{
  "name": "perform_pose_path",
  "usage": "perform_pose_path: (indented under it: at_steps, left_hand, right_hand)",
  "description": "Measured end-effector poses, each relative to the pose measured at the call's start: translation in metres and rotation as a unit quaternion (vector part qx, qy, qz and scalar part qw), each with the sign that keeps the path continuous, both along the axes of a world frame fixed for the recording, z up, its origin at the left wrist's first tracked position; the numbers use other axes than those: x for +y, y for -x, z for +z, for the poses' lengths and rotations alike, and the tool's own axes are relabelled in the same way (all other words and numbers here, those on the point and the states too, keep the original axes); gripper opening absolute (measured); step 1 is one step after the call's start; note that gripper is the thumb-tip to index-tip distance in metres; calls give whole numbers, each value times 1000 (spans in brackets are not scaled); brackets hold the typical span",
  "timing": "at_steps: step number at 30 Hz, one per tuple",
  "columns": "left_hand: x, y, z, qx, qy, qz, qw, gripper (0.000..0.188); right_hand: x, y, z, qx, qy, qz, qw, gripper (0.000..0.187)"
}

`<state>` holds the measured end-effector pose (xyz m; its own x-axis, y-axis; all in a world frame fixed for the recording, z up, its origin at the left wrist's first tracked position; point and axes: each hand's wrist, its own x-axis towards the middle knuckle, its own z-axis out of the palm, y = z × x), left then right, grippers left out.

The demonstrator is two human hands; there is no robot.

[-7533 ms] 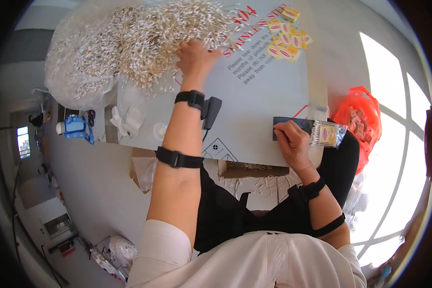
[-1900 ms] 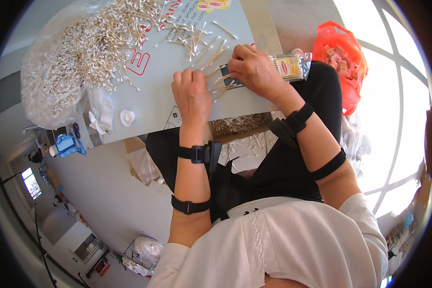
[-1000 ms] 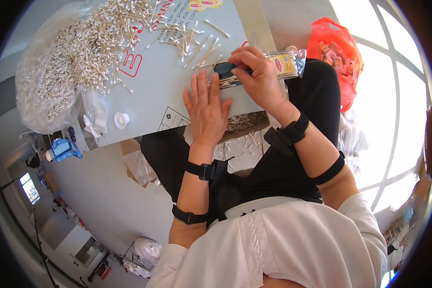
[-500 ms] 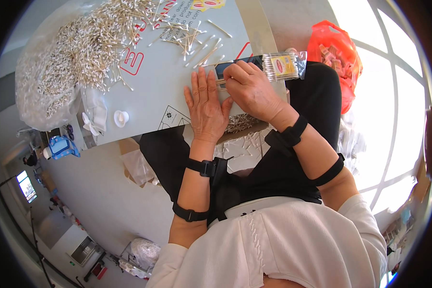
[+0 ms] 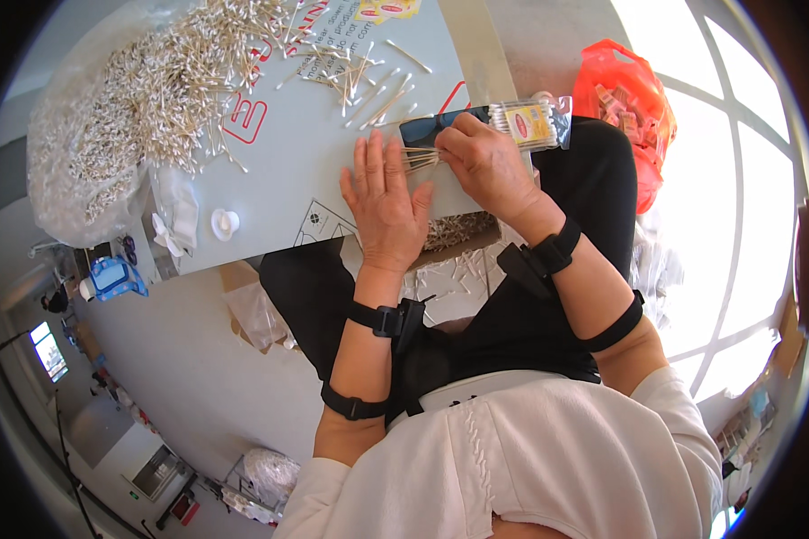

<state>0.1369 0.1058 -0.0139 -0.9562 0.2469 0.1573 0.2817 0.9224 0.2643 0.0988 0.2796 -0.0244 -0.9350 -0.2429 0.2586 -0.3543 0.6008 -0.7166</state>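
My left hand (image 5: 386,208) lies palm down near the front edge of the grey printed board (image 5: 288,189), its fingers stretched out. A small bunch of cotton swabs (image 5: 420,159) spans the gap between my hands; the left fingertips lie beside its left end. My right hand (image 5: 493,172) is closed in a pinch around the right end of the bunch, hiding that end. Just behind them is a dark, glossy flat piece (image 5: 418,130), partly covered by my right hand. A clear packet of cotton swabs (image 5: 532,124) with a yellow label lies right of it.
A large heap of cotton swabs (image 5: 166,90) spills from a clear plastic bag (image 5: 58,193) at the far left. Loose swabs (image 5: 382,97) lie behind my left hand. A white spool-like piece (image 5: 225,225) stands near the front edge. A red bag (image 5: 638,90) hangs at right.
My right hand has shifted slightly right and down, baring the swab bunch and more of the dark piece. My left hand has slid a little left and down, fingers still stretched.
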Motion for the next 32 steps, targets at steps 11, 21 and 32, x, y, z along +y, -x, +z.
perform_pose_path:
  at_steps: [11,21,32]
  left_hand:
    - [-18,69,5,2,-72,-2,997,23]
    - [-11,68,16,40,-81,-34,995,24]
    - [-14,67,13,12,-64,-69,995,21]
  right_hand:
    - [-5,8,4,-2,-83,6,996,7]
    - [5,8,18,18,51,-15,998,15]
    - [0,-6,5,17,-51,91,994,17]
